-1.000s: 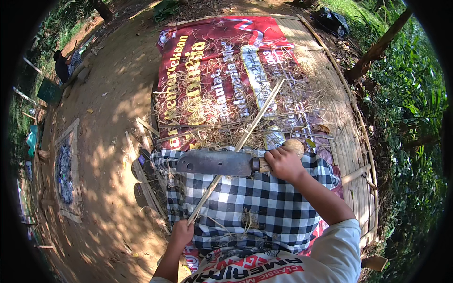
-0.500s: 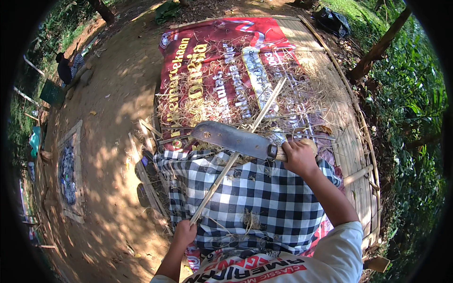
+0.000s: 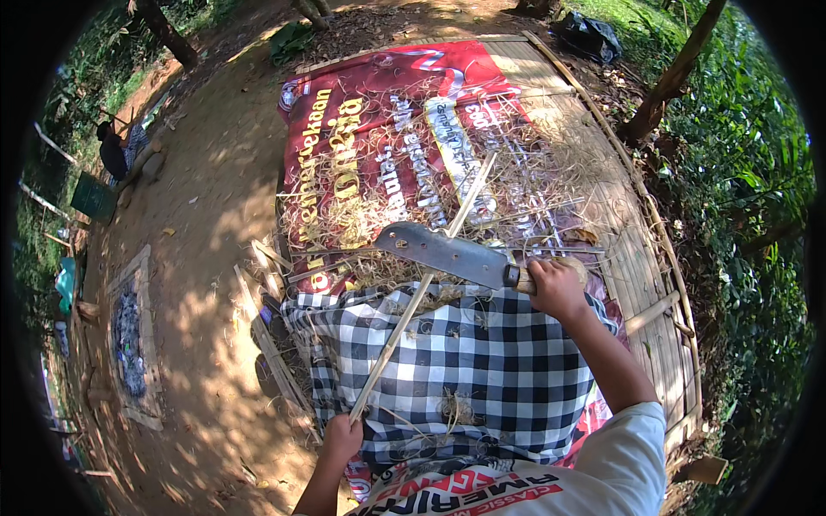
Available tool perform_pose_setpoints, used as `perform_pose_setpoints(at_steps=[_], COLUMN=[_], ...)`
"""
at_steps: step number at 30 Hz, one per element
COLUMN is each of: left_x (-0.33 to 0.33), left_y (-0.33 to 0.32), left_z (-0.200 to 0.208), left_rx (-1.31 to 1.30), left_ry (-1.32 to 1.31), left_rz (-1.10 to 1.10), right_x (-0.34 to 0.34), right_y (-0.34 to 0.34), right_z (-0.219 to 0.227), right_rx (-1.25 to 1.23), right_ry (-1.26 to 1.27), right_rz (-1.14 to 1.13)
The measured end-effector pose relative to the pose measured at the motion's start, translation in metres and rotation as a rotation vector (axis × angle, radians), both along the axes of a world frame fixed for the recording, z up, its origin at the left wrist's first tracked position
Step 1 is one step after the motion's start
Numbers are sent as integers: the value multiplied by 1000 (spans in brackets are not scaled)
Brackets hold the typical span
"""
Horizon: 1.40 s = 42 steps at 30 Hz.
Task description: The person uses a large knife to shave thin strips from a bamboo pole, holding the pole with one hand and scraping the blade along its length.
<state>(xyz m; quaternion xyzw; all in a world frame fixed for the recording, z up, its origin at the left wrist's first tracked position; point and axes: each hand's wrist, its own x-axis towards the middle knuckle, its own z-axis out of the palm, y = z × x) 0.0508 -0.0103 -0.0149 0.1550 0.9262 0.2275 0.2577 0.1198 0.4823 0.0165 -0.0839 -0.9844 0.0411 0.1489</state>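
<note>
In my right hand (image 3: 557, 286) is the wooden handle of a broad-bladed chopping knife (image 3: 452, 256), its fingers wrapped round it. The dark blade points left, has small holes near its tip, and lies across a long, thin bamboo strip (image 3: 397, 331), hiding a short stretch of it. My left hand (image 3: 342, 437) is closed on the strip's near end, low in the view. From there the strip slants up and right over my lap, which a black-and-white checked cloth (image 3: 482, 353) covers. Its far end reaches above the banner.
A red printed banner (image 3: 340, 142) strewn with curly shavings (image 3: 353, 215) covers part of a bamboo platform (image 3: 632, 249). Split bamboo pieces (image 3: 274, 348) lie on the left. Beyond are a framed ash pit (image 3: 129, 344), a seated person (image 3: 114, 150), a black bag (image 3: 587, 36) and a tree trunk (image 3: 675, 77).
The knife has shifted right relative to the strip and a little farther towards its far end. My left hand still grips the near end. The whole view has turned slightly.
</note>
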Motion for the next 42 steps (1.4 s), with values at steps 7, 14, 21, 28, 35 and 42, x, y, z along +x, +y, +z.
perform_pose_setpoints(at_steps=[7, 14, 21, 28, 35, 42], left_x=[5, -2, 1, 1, -1, 3], left_y=[-8, -11, -1, -9, 3, -14], left_z=[-16, -25, -13, -16, -2, -22], left_rx=[85, 95, 25, 44, -7, 41], left_ry=[20, 67, 55, 48, 111, 91], left_rz=[22, -26, -26, -3, -53, -13], right_x=[-29, -25, -22, -31, -26, -34], right_y=[-60, 29, -37, 28, -11, -39], right_z=[10, 5, 6, -1, -5, 1], right_rx=[119, 53, 39, 160, -11, 131], right_ry=[27, 144, 46, 160, -34, 56], right_rz=[287, -39, 140, 8, -151, 280])
